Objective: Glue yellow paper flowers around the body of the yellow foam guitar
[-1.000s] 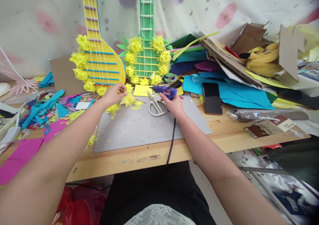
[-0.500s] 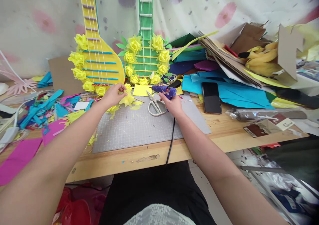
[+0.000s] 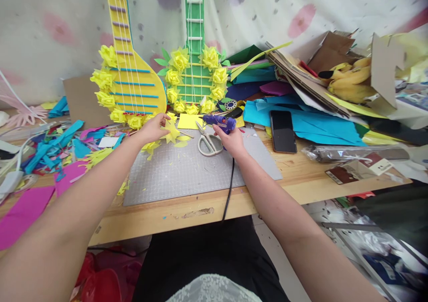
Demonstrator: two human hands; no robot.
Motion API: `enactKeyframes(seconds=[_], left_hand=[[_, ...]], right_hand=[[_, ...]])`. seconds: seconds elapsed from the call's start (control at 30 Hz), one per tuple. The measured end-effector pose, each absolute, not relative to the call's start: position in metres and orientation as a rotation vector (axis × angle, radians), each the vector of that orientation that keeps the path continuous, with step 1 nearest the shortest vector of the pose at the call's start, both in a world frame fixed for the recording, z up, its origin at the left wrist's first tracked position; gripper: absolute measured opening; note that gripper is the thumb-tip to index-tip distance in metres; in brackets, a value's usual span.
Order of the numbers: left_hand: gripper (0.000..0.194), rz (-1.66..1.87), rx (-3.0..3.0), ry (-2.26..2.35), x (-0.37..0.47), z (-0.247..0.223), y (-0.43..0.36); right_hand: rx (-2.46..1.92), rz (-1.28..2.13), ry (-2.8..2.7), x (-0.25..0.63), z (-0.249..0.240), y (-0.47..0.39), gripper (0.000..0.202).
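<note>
Purple glue gun [image 3: 220, 123] in our right hand [image 3: 234, 139], over the far part of the grey cutting mat [image 3: 180, 177]: that is where we have it. Closest to us is the wooden table [image 3: 133, 222], the black cord [image 3: 230, 184] running down from below that hand to its front edge. Farther up the mat, the scissors [image 3: 206, 136] lie between our hands, nearer the right, handles toward us and blades pointing away. Our right fingers are wrapped around the gun, whose barrel runs nearly crosswise, nozzle toward our left. Our left hand [image 3: 155, 128] is off that way at about the same depth, well apart from the nozzle, and the yellow paper star [image 3: 172, 134] sits between, right by the left fingertips. Those fingers are curled in; we cannot tell whether they pinch the paper. Just beyond lies a yellow sheet [image 3: 189, 121], then the yellow guitar [image 3: 137, 88], tilted a little, and the upright green guitar [image 3: 194, 77], both in front of the flowered curtain [image 3: 234, 21].
</note>
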State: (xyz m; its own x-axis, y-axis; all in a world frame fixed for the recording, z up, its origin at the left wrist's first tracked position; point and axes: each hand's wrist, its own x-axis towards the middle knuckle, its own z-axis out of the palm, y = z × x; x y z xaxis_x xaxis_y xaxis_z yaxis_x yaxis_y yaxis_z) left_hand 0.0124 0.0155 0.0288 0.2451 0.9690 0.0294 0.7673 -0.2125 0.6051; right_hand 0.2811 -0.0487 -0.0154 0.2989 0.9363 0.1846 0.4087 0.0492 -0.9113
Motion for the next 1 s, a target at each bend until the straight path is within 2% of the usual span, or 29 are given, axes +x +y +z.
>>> enactKeyframes(seconds=[0.37,0.6,0.87,1.0], left_hand=[[0.046,0.539,1.93,1.65,0.023,0.042,0.011],[0.036,0.477,1.912,1.738,0.017,0.04,0.013],[0.042,0.683,1.586,1.818,0.012,0.035,0.01],[0.036,0.658,1.655,1.905,0.004,0.034,0.009]], right_hand=[[-1.527,0.678,-1.268,0.282,-0.018,-0.047,0.046],[-1.539,0.652,-1.283,0.281,-0.015,-0.049,0.043],[-1.507,0.696,-1.252,0.281,-0.016,-0.048,0.043],[-1.518,0.672,-1.258,0.279,-0.014,-0.05,0.044]])
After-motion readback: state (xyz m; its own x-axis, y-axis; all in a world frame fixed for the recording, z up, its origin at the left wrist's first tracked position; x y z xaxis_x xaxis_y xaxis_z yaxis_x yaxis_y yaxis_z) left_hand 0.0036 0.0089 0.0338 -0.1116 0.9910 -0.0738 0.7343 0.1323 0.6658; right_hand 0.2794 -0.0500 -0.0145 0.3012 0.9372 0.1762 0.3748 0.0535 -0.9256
